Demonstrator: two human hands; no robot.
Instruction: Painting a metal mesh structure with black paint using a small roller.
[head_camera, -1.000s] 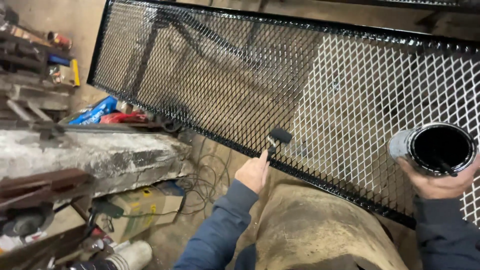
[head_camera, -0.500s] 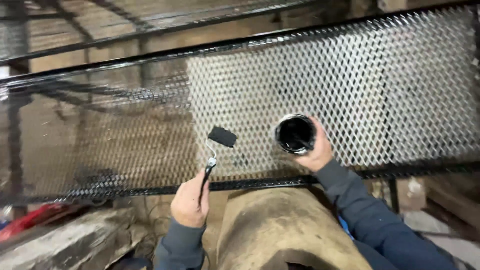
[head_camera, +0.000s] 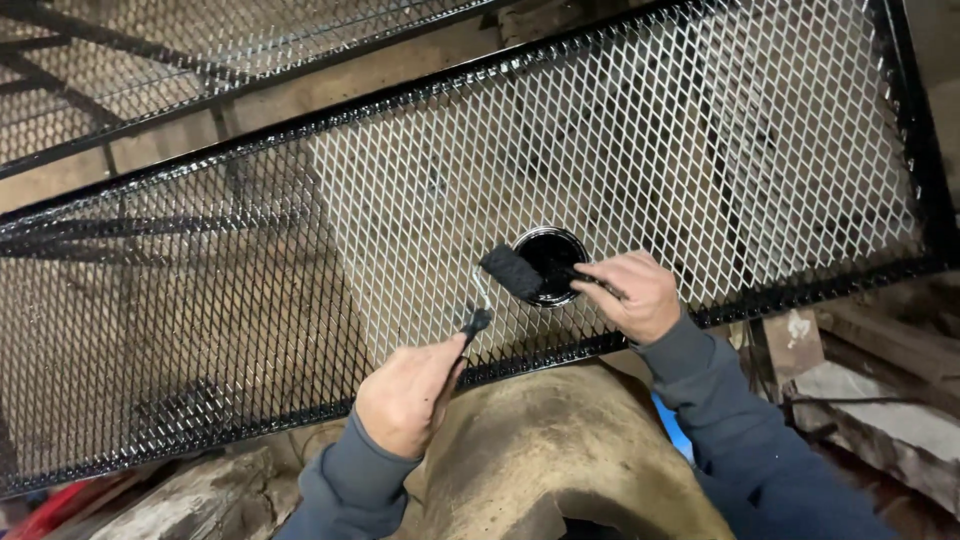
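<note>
My left hand (head_camera: 410, 390) grips the handle of a small paint roller (head_camera: 510, 272); its black, paint-soaked head sits at the rim of an open can of black paint (head_camera: 552, 262). My right hand (head_camera: 630, 293) holds that can from the right, resting it on a large expanded-metal mesh panel (head_camera: 400, 200) with a black frame. The left part of the mesh looks dark, the middle and right part bare and silvery. Both hands are at the panel's near edge.
A second mesh panel (head_camera: 150, 70) lies beyond, at the top left. A rounded tan lump (head_camera: 550, 450) sits right below my arms. Timber and rubble (head_camera: 880, 400) lie at the lower right, something red (head_camera: 50, 510) at the lower left.
The view has swung along the panel. My right hand has brought the can in close, and my left hand has moved the roller head up to the can's rim.
</note>
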